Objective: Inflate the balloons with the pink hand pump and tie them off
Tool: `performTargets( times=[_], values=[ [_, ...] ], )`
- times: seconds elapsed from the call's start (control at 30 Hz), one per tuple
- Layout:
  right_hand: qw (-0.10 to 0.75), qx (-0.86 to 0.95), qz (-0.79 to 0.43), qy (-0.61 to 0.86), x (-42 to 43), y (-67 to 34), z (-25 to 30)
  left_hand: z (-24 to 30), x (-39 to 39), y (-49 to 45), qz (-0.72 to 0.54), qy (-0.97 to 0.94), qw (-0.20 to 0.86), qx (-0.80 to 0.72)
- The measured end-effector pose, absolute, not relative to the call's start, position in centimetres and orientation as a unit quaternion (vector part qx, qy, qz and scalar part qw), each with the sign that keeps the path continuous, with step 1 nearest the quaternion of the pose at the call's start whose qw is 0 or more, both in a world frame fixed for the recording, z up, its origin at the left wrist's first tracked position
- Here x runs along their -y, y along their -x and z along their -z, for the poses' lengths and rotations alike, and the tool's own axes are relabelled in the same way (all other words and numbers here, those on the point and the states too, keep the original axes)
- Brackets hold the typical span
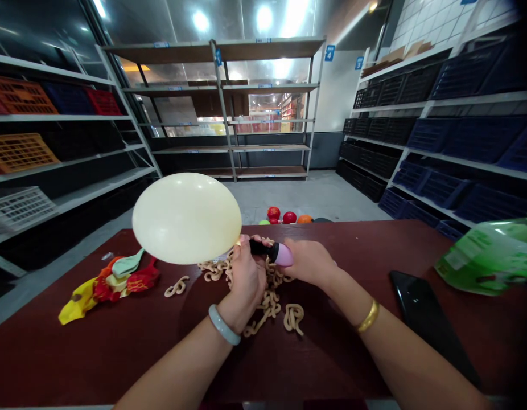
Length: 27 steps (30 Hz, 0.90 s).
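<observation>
Metal shelves [270, 148] stand at the back of the room, and plastic crates [22, 95] fill the racks at both sides. On the dark red table [353, 353], one person is working with two bare hands.

The left hand [249, 276] is closed around the neck of a pale cream balloon [186, 219], just where it meets the black end of a purple and black tool [284, 255]. This balloon is round and full, and it is at the left of the hand, above the far part of the table. The right hand [310, 262] is closed on the purple end of the tool. A pale bangle [223, 326] is on the left wrist and a gold bangle [368, 316] is on the right one.

Under and near the hands lie many beige curled strands [270, 304]; I cannot tell their material. At the left side, limp balloons [112, 282] in yellow, red and light green lie together in a heap. At the right side, a black phone-like object [432, 322] lies flat near a green bag [485, 256]. Beyond the far edge, some red and orange round things [289, 217] are visible.
</observation>
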State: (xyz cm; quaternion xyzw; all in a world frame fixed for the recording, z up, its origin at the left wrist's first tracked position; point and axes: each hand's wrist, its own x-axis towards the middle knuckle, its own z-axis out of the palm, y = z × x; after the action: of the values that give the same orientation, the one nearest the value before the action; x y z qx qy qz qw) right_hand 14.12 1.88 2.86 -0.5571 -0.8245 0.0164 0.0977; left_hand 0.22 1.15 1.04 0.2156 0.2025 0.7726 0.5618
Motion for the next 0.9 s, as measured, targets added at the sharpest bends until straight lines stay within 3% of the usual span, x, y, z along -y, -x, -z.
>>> performTargets(
  times=[0.57,0.9],
  values=[
    [0.104,0.828,0.005,0.551,-3.6,-16.4,-2.1,-3.5,-5.5,9.4,-0.82,-0.156,0.496,-0.238],
    [0.089,0.822,0.036,0.561,-3.3,-17.0,-2.8,-1.7,-4.8,5.6,-0.812,-0.188,0.513,-0.205]
  ],
)
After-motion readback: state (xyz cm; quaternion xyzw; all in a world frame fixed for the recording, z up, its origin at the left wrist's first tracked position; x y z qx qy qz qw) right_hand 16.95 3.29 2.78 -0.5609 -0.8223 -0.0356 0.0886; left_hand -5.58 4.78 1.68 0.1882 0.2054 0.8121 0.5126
